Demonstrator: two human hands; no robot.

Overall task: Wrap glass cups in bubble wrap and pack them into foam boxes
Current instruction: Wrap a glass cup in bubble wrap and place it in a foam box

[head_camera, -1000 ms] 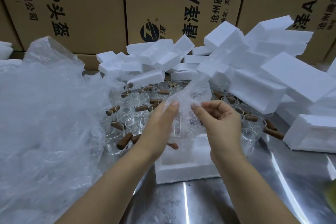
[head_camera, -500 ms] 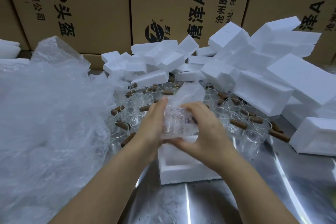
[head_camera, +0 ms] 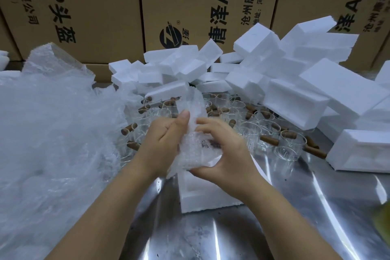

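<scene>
Squarely in the middle of the head view, the wrapped cup, a clear glass cup bundled in a sheet of clear bubble wrap, is held in the air between both hands. It hangs just above the open white foam box, which sits on the shiny steel counter straight below them. The bundle's long axis runs roughly upright, tilted a little away from the person, and a loose tail of wrap stands up past the fingertips. The glass itself is hard to make out through the bubbles, apart from a dark patch that may be its brown handle. The left hand grips the bundle from its left side, thumb raised and pressed against the wrap, fingers curled behind it out of sight. The right hand closes on it from the right, fingers arched over the top and thumb hooked under the bottom edge. Both hands are about equally near the box, so the coming move looks like a short drop straight down into its cavity once the loose tail is tucked. Behind the hands stand many bare glass cups with brown handles. A heap of clear bubble wrap lies to the left, stacked white foam boxes fill the right and rear, and brown printed cartons stand at the back.
</scene>
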